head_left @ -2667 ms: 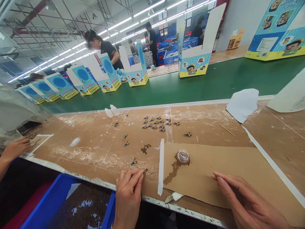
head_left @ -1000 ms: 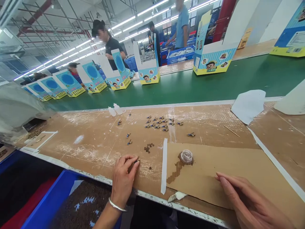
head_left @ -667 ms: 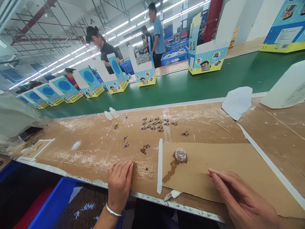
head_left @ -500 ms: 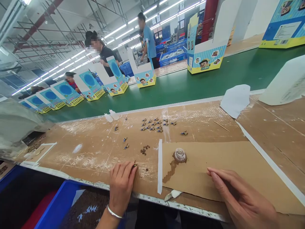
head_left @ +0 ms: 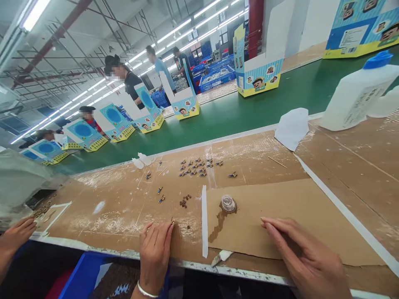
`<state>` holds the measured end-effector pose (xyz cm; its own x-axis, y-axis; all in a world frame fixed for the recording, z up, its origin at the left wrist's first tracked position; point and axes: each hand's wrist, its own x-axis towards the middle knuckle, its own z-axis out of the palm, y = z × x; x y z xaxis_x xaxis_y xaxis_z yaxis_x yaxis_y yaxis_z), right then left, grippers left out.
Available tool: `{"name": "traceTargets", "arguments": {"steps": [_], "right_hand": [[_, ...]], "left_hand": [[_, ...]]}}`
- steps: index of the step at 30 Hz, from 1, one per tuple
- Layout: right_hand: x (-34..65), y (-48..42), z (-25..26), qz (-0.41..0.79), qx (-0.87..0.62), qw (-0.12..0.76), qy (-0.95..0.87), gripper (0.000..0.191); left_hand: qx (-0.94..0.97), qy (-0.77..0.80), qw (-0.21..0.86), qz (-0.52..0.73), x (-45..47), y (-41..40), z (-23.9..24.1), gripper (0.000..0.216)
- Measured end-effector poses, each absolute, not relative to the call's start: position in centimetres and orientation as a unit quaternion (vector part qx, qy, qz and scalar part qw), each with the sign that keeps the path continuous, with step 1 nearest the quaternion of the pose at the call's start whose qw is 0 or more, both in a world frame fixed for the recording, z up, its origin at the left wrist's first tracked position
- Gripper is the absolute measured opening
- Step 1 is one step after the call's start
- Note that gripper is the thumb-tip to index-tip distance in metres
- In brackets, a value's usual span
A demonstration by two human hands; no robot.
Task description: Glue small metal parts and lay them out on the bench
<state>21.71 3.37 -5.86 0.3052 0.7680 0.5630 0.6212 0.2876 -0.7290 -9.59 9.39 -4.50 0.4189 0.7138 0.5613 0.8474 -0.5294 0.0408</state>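
Observation:
My left hand [head_left: 154, 249] lies on the brown cardboard-covered table [head_left: 118, 207] near its front edge. Its fingers are stretched out side by side, and the fingertips touch a tiny gold-and-blue part [head_left: 172, 220]. My right hand [head_left: 307, 257] rests flat and open on a loose cardboard sheet [head_left: 280, 203], holding nothing. Between the hands run a white tape strip [head_left: 204, 220] and a brown glue stain under a small clear cup [head_left: 228, 203]. Further out lie a little pile of brown beads [head_left: 185, 202] and a cluster of several small blue-and-gold parts [head_left: 196, 167].
A white bottle with a blue cap [head_left: 355, 93] stands at the right, with a white paper [head_left: 291, 126] and a thin stick [head_left: 277, 162] nearby. Two small dropper bottles [head_left: 141, 160] lie at the table's back. Another person's hand [head_left: 15, 237] rests at the left edge. Printed boxes [head_left: 257, 79] ride the green conveyor [head_left: 280, 99]; a blue bin [head_left: 81, 278] sits below.
My left hand reached forward, pinched a tiny part and drew it back toward the table edge; its fingers now lie flatter. The view swung right, revealing the white bottle. My right hand stayed put.

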Motion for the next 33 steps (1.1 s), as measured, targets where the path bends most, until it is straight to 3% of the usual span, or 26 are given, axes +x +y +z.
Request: {"name": "traceTargets", "arguments": {"steps": [6, 11, 22, 33], "right_hand": [[21.7, 3.4, -5.6, 0.049, -0.574, 0.559, -0.596, 0.013], [21.7, 3.6, -5.5, 0.047, -0.552, 0.584, -0.594, 0.014], [21.7, 3.3, -5.2, 0.084, -0.551, 0.625, -0.546, 0.014], [21.8, 3.5, -4.7, 0.094, -0.531, 0.659, -0.525, 0.014]], "left_hand": [[-0.716, -0.593, -0.107, -0.353, -8.3, 9.7, -3.1, 0.016], [-0.752, -0.521, -0.233, -0.329, -3.6, 10.5, 0.8, 0.013], [-0.887, -0.406, -0.108, -0.192, 4.3, 13.8, 3.4, 0.009], [-0.921, -0.357, -0.021, -0.156, 6.1, 15.0, 3.4, 0.008]]}}
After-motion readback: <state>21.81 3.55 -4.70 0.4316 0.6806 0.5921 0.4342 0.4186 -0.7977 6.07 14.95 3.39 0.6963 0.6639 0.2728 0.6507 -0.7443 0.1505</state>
